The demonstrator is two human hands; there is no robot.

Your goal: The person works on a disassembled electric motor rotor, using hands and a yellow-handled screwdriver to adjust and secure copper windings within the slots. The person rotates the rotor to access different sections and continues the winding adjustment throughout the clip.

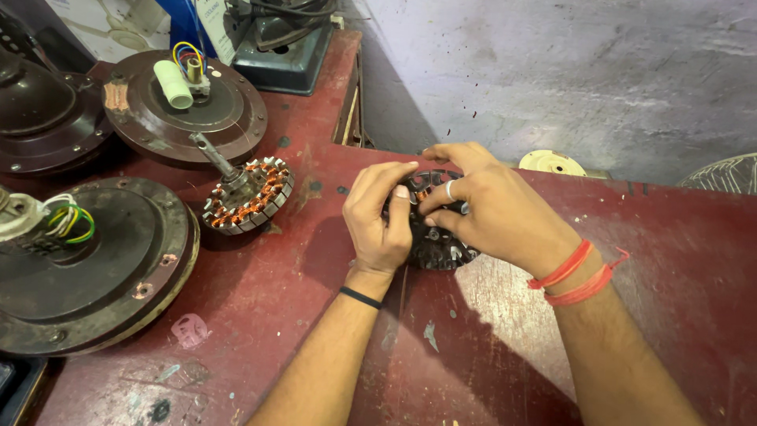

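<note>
Bench edge: the red workbench (300, 315) ended at its far edge just behind the hands, against a grey wall (599, 71); a raised rear section ran off to the upper left.
Open room: bare red surface lay to the right of the hands and toward the viewer; the left side was crowded with fan parts.
Work item: a dark stator (438, 237) with copper windings showing lay flat on the bench near the far edge, under both hands.
Left hand (378, 217): forearm came in from bottom centre, wrist bent forward, fingers curled down over the stator's left rim and gripping it; a black band sat at the wrist.
Right hand (489, 209): forearm came in from the lower right, fingers bent inward and pressed onto the stator's top, closed on it; a ring showed on one finger and red thread at the wrist.
Stators counted: two, the second stator with shaft (247, 193) lying apart to the left, tilted.
Brown motor housings counted: three, one near housing (87, 264) with green and yellow wires, one rear housing (185, 102) with coloured wires and a pale tube, one dark housing (39, 114) cut by the frame.
Other: a pale disc (552, 162) beyond the bench edge; a grey machine base (288, 47) at the rear.
</note>
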